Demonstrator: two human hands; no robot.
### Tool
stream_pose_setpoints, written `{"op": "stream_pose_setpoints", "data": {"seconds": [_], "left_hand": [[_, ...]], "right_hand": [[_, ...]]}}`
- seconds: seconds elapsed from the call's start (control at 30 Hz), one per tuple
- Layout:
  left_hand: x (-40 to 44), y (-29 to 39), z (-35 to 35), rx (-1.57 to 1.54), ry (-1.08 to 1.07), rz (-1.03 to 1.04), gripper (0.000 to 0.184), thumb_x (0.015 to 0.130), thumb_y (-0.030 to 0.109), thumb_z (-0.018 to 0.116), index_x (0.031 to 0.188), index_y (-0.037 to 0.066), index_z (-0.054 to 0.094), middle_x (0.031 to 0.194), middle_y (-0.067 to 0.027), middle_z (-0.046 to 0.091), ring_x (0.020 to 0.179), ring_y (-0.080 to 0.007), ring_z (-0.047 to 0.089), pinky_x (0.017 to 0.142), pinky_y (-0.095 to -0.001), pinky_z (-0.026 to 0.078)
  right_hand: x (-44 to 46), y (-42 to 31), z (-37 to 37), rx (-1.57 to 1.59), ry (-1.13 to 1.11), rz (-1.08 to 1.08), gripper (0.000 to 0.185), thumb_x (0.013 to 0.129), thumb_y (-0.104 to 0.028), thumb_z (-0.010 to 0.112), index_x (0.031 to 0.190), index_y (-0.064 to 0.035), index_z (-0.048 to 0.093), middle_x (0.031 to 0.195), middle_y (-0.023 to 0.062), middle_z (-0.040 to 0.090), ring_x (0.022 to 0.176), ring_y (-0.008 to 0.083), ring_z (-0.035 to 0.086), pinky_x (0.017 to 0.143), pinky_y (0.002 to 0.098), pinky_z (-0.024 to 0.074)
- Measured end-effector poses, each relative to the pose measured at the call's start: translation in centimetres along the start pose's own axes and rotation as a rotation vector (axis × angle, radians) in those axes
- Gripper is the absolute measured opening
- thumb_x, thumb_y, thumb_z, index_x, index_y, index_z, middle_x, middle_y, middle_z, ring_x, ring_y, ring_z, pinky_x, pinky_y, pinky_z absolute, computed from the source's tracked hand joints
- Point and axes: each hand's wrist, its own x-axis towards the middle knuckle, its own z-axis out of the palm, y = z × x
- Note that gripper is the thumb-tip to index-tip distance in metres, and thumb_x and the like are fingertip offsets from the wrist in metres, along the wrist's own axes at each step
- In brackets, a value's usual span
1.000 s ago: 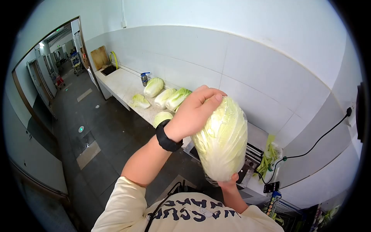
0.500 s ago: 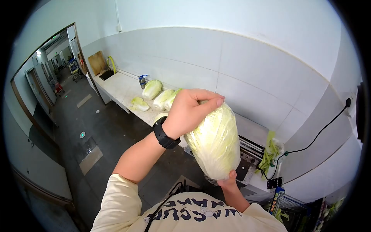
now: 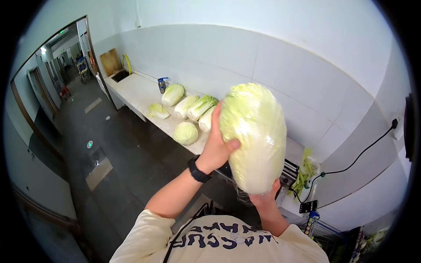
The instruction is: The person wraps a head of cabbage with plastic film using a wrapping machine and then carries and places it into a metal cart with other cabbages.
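Observation:
A large napa cabbage point(image 3: 256, 136) in shiny clear wrap stands upright in front of me, held between both hands. My left hand point(image 3: 219, 142), with a black watch on the wrist, grips its left side, thumb across the front. Under its base is my right hand point(image 3: 265, 197), mostly hidden by the cabbage and curled round the lower end. Behind my left hand, several unwrapped napa cabbages point(image 3: 199, 107) lie on the counter. A round cabbage point(image 3: 185, 133) sits at the counter's front edge, and loose leaves point(image 3: 158, 111) lie farther left.
The white counter point(image 3: 140, 94) runs along the tiled wall to a sink point(image 3: 120, 76) and a cutting board point(image 3: 110, 62). A blue-topped bottle point(image 3: 162, 85) stands by the cabbages. Right are leaf trimmings point(image 3: 306, 175), a black cable point(image 3: 351, 164) and a wrapping machine point(image 3: 289, 171).
My left hand has moved from the top of the wrapped cabbage down to its left side. The cabbage has come more upright and shifted slightly right and up.

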Motion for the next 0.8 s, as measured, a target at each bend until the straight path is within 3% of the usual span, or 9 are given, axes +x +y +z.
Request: {"op": "stream_pose_setpoints", "data": {"seconds": [0.17, 0.2, 0.27, 0.4, 0.43, 0.53, 0.6, 0.77, 0.8], "left_hand": [[-1.4, -2.5, -1.4, -0.698, 0.140, -0.395, 0.080, 0.098, 0.032, 0.067, 0.156, 0.003, 0.021, 0.140, -0.0187, 0.051, 0.120, -0.0248, 0.058, 0.096, -0.0366, 0.054], [-2.1, -1.4, -0.1, -0.522, 0.235, -0.577, 0.076, 0.096, 0.033, 0.069, 0.152, 0.001, 0.029, 0.134, -0.0173, 0.057, 0.115, -0.0231, 0.061, 0.095, -0.0349, 0.054], [-2.7, -3.9, 0.8, -0.288, 0.019, -0.717, 0.065, 0.099, 0.034, 0.067, 0.148, 0.002, 0.039, 0.134, -0.0133, 0.057, 0.117, -0.0170, 0.058, 0.096, -0.0338, 0.051], [-1.1, -5.1, 1.5, 0.010, -0.283, -0.545, 0.055, 0.101, 0.030, 0.065, 0.141, -0.002, 0.046, 0.123, -0.0102, 0.062, 0.099, -0.0140, 0.063, 0.087, -0.0285, 0.052], [0.0, -3.7, 1.5, 0.027, -0.313, -0.544, 0.046, 0.099, 0.028, 0.065, 0.128, -0.007, 0.056, 0.117, -0.0164, 0.066, 0.103, -0.0196, 0.064, 0.088, -0.0317, 0.053], [1.7, -2.8, -0.3, 0.407, -0.312, -0.418, 0.034, 0.103, 0.014, 0.056, 0.131, -0.004, 0.057, 0.124, -0.0102, 0.064, 0.104, -0.0146, 0.063, 0.089, -0.0282, 0.051], [0.8, -1.9, -0.3, 0.414, -0.067, 0.014, 0.027, 0.103, 0.008, 0.050, 0.125, -0.003, 0.061, 0.123, -0.0119, 0.065, 0.111, -0.0187, 0.062, 0.096, -0.0314, 0.049], [-2.6, 1.2, 1.0, 0.625, -0.315, 0.120, 0.041, 0.106, 0.018, 0.045, 0.142, -0.002, 0.052, 0.143, -0.0160, 0.057, 0.134, -0.0276, 0.052, 0.113, -0.0373, 0.037], [-3.2, -0.2, 1.3, 0.443, -0.314, 0.003, 0.042, 0.107, 0.019, 0.043, 0.143, -0.002, 0.050, 0.144, -0.0159, 0.057, 0.135, -0.0270, 0.051, 0.114, -0.0368, 0.035]], "right_hand": [[1.9, -7.3, 4.9, -0.240, -0.015, 0.039, 0.095, 0.090, -0.076, 0.052, 0.152, -0.0063, 0.036, 0.150, 0.0112, 0.048, 0.135, 0.0265, 0.050, 0.110, 0.0444, 0.0442], [1.4, -6.4, 4.6, -0.289, 0.045, 0.097, 0.096, 0.089, -0.076, 0.052, 0.152, -0.0061, 0.036, 0.151, 0.0114, 0.048, 0.136, 0.0264, 0.050, 0.111, 0.0443, 0.0432], [-0.1, -3.5, 2.3, -0.383, 0.172, 0.220, 0.098, 0.088, -0.077, 0.052, 0.153, -0.0058, 0.036, 0.152, 0.0118, 0.046, 0.136, 0.0264, 0.048, 0.113, 0.0440, 0.0411], [-1.2, -1.3, 0.5, -0.070, 0.287, 0.051, 0.091, 0.090, -0.075, 0.049, 0.154, -0.0123, 0.035, 0.152, 0.0097, 0.046, 0.137, 0.0283, 0.048, 0.112, 0.0471, 0.0424], [-1.0, -1.2, 0.3, -0.004, 0.247, 0.002, 0.090, 0.090, -0.076, 0.048, 0.154, -0.0137, 0.036, 0.153, 0.0094, 0.046, 0.137, 0.0288, 0.048, 0.112, 0.0480, 0.0424], [-0.4, -1.0, -0.4, 0.173, 0.130, -0.104, 0.088, 0.090, -0.076, 0.047, 0.155, -0.0165, 0.036, 0.154, 0.0088, 0.045, 0.138, 0.0301, 0.047, 0.112, 0.0500, 0.0424], [-0.2, -0.7, -0.2, 0.217, 0.102, -0.102, 0.088, 0.090, -0.075, 0.047, 0.155, -0.0166, 0.036, 0.154, 0.0089, 0.044, 0.138, 0.0303, 0.047, 0.112, 0.0502, 0.0423], [-0.6, -0.1, 0.3, 0.249, 0.101, -0.057, 0.087, 0.090, -0.075, 0.046, 0.155, -0.0170, 0.036, 0.154, 0.0090, 0.044, 0.138, 0.0308, 0.047, 0.113, 0.0507, 0.0422], [-0.7, 0.0, 0.4, 0.254, 0.100, -0.046, 0.087, 0.091, -0.075, 0.046, 0.155, -0.0170, 0.035, 0.154, 0.0091, 0.044, 0.138, 0.0309, 0.047, 0.113, 0.0508, 0.0421]]}}
